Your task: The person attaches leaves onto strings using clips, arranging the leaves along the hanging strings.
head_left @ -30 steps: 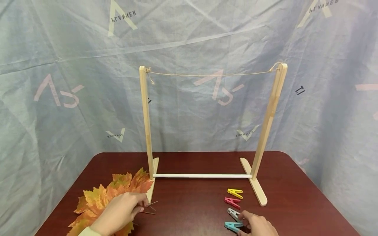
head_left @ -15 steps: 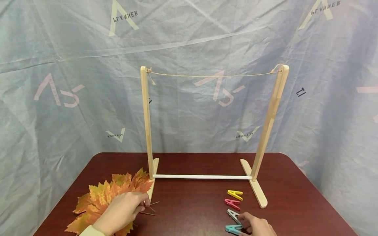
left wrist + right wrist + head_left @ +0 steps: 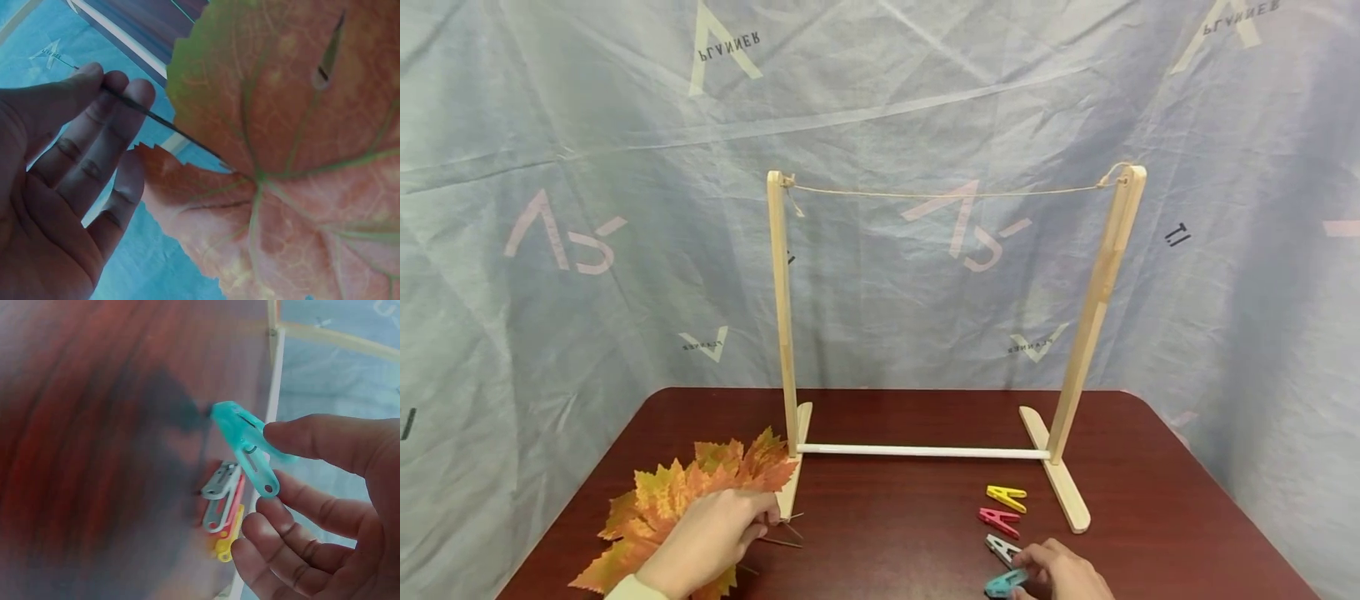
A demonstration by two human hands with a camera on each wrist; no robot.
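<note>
My left hand (image 3: pixel 715 529) is over the pile of orange and yellow artificial maple leaves (image 3: pixel 658 492) at the table's left. In the left wrist view, its thumb and fingertips pinch the thin dark stem (image 3: pixel 169 123) of one maple leaf (image 3: pixel 300 131), whose veined face fills the right side. My right hand (image 3: pixel 331 519) holds a teal clothespin (image 3: pixel 240 434) between thumb and forefinger, its jaw end tilted away from the palm. Beyond it lie a grey clothespin (image 3: pixel 1002 550), a red clothespin (image 3: pixel 998 522) and a yellow clothespin (image 3: pixel 1006 498), lined up on the tabletop.
A wooden stand rises mid-table, with a left post (image 3: pixel 782 317), a right post (image 3: pixel 1101 292) and a white rod (image 3: pixel 917 452) low between them. Thin twine (image 3: pixel 947 196) is tied across its top. Behind the dark red table (image 3: pixel 887 517) hangs a grey printed cloth (image 3: pixel 865 292).
The teal clothespin, earlier flat on the table beside the right fingers, is now turned and tilted in the right hand's pinch. The left hand stays at the leaves. The head view has shifted slightly.
</note>
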